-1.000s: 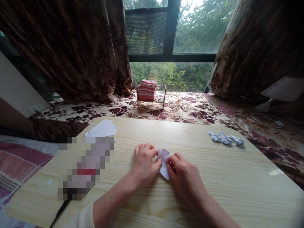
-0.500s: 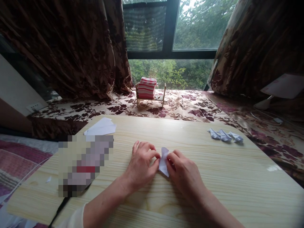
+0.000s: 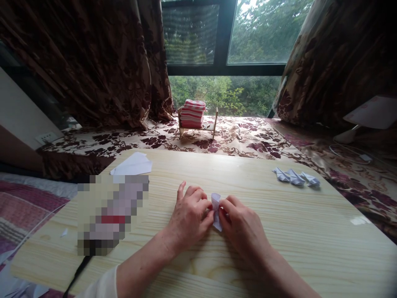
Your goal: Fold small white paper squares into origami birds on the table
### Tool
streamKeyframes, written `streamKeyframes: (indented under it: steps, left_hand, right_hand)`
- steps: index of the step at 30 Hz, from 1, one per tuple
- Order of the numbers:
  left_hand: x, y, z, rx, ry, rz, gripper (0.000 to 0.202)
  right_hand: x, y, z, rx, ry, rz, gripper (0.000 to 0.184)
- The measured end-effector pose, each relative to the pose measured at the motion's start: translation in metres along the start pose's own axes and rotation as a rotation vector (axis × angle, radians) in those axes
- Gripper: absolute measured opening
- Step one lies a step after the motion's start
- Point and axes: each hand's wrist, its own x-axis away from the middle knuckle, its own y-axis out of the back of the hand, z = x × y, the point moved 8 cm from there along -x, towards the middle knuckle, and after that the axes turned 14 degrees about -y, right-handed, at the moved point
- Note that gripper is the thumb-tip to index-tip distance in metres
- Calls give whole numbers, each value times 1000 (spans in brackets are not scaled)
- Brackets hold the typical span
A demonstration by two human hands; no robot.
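Observation:
A small piece of folded white paper (image 3: 216, 198) stands between my hands above the middle of the table. My left hand (image 3: 190, 211) pinches its left edge with thumb and index finger, while the little finger sticks up. On the other side my right hand (image 3: 240, 217) grips the right edge, its fingers curled in. The paper is squeezed narrow at the middle and flares at top and bottom. Its pinched part is mostly hidden by my fingertips. Toward the right back of the table lie several folded white paper shapes (image 3: 296, 177) in a row.
White paper sheets (image 3: 133, 163) lie at the table's back left, beside a pixelated object with a black strap (image 3: 77, 275). A small paper scrap (image 3: 64, 232) rests near the left edge. Behind the wooden table (image 3: 310, 240), a little rack (image 3: 198, 129) holds folded striped cloths (image 3: 192, 114).
My left hand has shifted slightly right, and its fingertips now press against the paper. The paper has become narrower at its middle. My right hand stays nearly in place.

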Motion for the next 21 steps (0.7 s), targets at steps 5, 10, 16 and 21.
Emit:
streamKeyframes:
  steps: [5,10,16,21]
  left_hand:
    - [2,-1,-4,-37,-31,18,11]
    - [3,-2,-1,-49,-14,1,6]
    - [4,-1,0,-68,32,-19,15]
    - [6,-1,1,-52,51,-25,15]
  right_hand:
    - [1,0,0,-13,19,10,15]
    - [1,0,1,-10,39,5,16]
    - [2,2,2,-35,69,-28,16]
    - [3,3,3,-28,82,-23,19]
